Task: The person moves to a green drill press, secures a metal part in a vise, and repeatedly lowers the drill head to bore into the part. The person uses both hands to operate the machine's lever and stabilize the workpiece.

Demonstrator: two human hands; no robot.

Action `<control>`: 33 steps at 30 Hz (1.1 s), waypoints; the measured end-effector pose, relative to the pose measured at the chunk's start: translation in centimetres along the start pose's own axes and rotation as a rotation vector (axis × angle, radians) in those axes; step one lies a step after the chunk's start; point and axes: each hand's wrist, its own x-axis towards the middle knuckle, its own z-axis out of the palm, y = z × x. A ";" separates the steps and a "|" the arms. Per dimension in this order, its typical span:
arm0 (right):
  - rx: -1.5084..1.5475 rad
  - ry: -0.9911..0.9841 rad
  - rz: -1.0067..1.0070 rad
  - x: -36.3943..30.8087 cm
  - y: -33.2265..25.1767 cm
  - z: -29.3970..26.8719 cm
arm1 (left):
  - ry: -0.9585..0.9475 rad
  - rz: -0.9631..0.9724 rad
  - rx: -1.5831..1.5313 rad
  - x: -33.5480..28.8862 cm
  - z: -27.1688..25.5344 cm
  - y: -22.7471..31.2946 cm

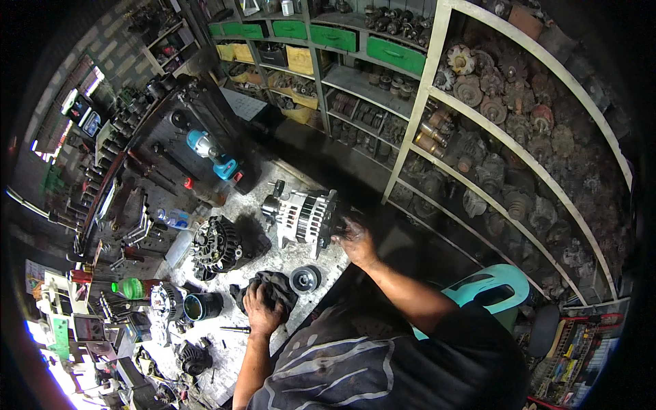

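Observation:
A silver and black alternator (301, 217) lies on its side on the worn workbench (328, 268), its pulley end to the left. My right hand (357, 242) is at its right end, the fingers dark with grime and curled against the housing. My left hand (262, 309) is closed over a crumpled black rag (279, 287) on the bench. Between the two hands lies a round dark pulley (305, 279). Left of the alternator stands a second, darker alternator (217, 244).
A blue cordless power tool (217, 158) lies at the bench's far end. A dark cup (197, 307), another alternator part (164, 304) and a green bottle (134, 288) sit at the left. Shelves of old parts (506, 137) line the right. A turquoise chair (502, 283) stands behind my right arm.

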 end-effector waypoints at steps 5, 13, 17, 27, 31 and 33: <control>0.125 -0.051 0.163 -0.4 -2.1 -0.1 | 0.016 0.017 -0.022 -0.2 -0.5 0.5; 0.102 -0.013 0.159 -0.7 -2.9 0.5 | 0.028 -0.003 -0.015 -0.2 -1.1 0.7; 0.104 0.000 0.208 -0.6 -2.6 0.5 | 0.028 0.003 -0.006 -0.3 -1.1 0.6; -0.314 -0.029 0.022 -0.6 -2.1 -0.1 | 0.053 0.026 -0.022 -0.2 -0.3 0.2; -0.585 0.116 -0.282 -0.8 -1.6 -0.2 | 0.060 0.065 0.008 -0.3 0.0 -0.3; -0.741 0.154 -0.400 -0.7 -1.4 -0.1 | 0.055 0.071 0.013 -0.2 0.1 -0.5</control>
